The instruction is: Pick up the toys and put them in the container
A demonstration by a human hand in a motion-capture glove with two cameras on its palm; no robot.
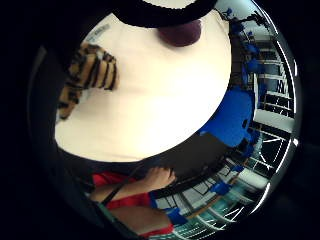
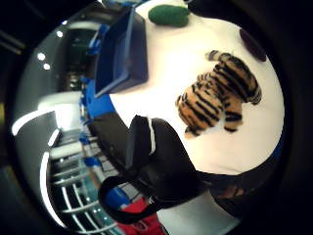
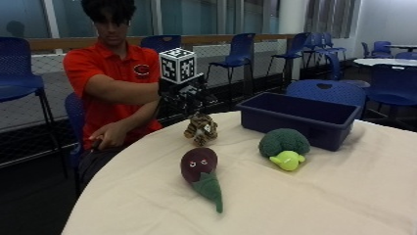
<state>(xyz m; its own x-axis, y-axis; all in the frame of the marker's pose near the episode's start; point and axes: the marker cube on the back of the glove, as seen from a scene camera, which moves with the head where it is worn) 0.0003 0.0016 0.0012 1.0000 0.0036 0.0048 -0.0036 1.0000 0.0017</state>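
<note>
A person in a red shirt (image 3: 107,73) sits at the far edge of a round white bench (image 3: 312,196). The gloved right hand (image 3: 186,95) hangs in the air just above a striped tiger toy (image 3: 200,129), which stands on the bench near that far edge. Whether the hand touches the toy cannot be told from the outside view; the thumb side palm view shows the tiger toy (image 2: 218,93) lying free on the bench surface with a gloved finger (image 2: 159,161) apart from it, so the hand holds nothing and its fingers appear relaxed. The bare left hand (image 3: 107,136) rests low beside the bench edge at the person's lap.

An aubergine toy (image 3: 198,166) with a green stalk lies near the middle of the bench, toward its near edge, well apart from the tiger toy. A broccoli toy (image 3: 285,147) sits beside it, close to the container. The blue container (image 3: 296,120), a rectangular tub, stands on the bench toward its far right edge; no toy shows inside it. Blue chairs (image 3: 238,54) stand behind the bench.
</note>
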